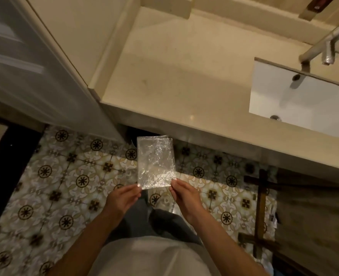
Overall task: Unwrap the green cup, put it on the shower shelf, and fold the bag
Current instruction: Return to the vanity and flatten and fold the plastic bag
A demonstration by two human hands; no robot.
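While a person stands at the vanity counter, the clear plastic bag, folded flat, hangs in the air just below the counter's front edge, its near corners pinched by the left hand and right hand; the white basin sits in the counter's right end

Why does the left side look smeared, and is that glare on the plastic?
Head view: the door at left is motion-blurred and the wide lens bends the counter edges; the bag between the left hand and right hand shows bright glints; the light is warm and dim.
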